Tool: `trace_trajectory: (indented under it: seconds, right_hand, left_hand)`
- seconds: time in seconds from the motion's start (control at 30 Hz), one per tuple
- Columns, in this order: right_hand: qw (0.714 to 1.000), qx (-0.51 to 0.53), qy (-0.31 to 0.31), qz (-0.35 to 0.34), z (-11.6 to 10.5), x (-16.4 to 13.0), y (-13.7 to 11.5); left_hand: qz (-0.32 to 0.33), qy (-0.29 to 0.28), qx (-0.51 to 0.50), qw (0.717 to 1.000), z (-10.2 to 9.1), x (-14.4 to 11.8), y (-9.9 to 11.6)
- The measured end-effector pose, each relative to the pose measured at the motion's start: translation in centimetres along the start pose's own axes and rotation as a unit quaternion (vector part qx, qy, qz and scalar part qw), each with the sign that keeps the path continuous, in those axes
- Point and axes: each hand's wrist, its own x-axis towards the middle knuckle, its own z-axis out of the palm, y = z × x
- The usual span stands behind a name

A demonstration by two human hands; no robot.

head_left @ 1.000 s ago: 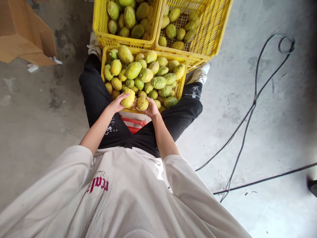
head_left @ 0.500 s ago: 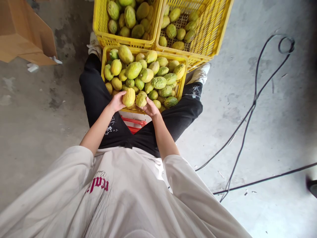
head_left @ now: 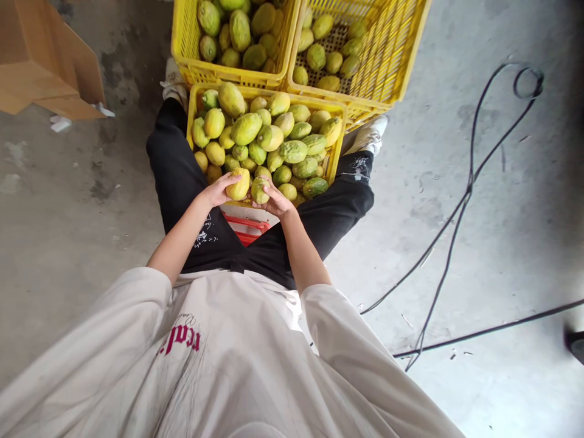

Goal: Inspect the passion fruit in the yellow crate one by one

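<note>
**Two fruits held at the near rim of the lap crate**

Underfoot, the grey concrete floor (head_left: 479, 201) takes up most of the view, with a black cable (head_left: 460, 207) looping across its right side and a cardboard box (head_left: 41, 67) at the far left. At the far edge two yellow crates stand side by side: the far left crate (head_left: 182, 55) is heaped with green-yellow fruit, while the far right crate (head_left: 401, 55) holds only a few pieces on its mesh bottom. Nearer, a third yellow crate (head_left: 338, 131) sits between the seated person's black-trousered legs (head_left: 173, 170), piled high with the same fruit, and a red frame (head_left: 246, 228) shows just below its near rim.

The left hand (head_left: 214, 193) is closed around a yellowish fruit (head_left: 239, 185), its fingers wrapped over the top. The right hand (head_left: 276, 204) is closed on a smaller greenish fruit (head_left: 259, 190), cupping it from below. Both fruits sit just above the near rim of the lap crate, touching or almost touching each other.

Against half a second earlier, both fruits have come slightly nearer to the person and lower, and the left fruit has rolled in the grip, so a different face shows. To my eye that reads as fruit being turned over and looked at, not yet let go.
</note>
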Motion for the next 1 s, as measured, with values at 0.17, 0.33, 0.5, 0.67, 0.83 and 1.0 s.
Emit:
trace_trajectory:
  seconds: [0.17, 0.33, 0.5, 0.67, 0.83, 1.0]
  right_hand:
    - [1.000, -0.011, 0.010, 0.025, 0.4, 0.6, -0.1]
    - [0.998, 0.045, 0.003, 0.035, 1.0, 0.5, -0.8]
    - [0.998, 0.055, -0.008, 0.008, 0.8, 0.6, -0.9]
    - [0.999, 0.029, -0.009, -0.018, -0.5, 1.4, -0.2]
    - [0.999, -0.018, -0.031, -0.018, -1.2, 1.3, 0.1]
    - [0.997, -0.057, -0.045, -0.003, -1.1, 0.7, -0.1]
  left_hand:
    - [-0.025, -0.010, 0.015, 1.000, 0.4, -0.3, 0.2]
    - [-0.060, 0.010, -0.042, 0.997, 0.9, -0.4, 0.9]
    - [-0.027, 0.033, -0.037, 0.998, 0.0, 0.3, 0.9]
    - [0.025, 0.005, 0.012, 1.000, -0.9, 0.9, 0.1]
    - [0.023, -0.006, 0.026, 0.999, -0.9, 0.8, -0.1]
    - [-0.011, -0.019, 0.037, 0.999, -0.8, 0.5, -0.1]
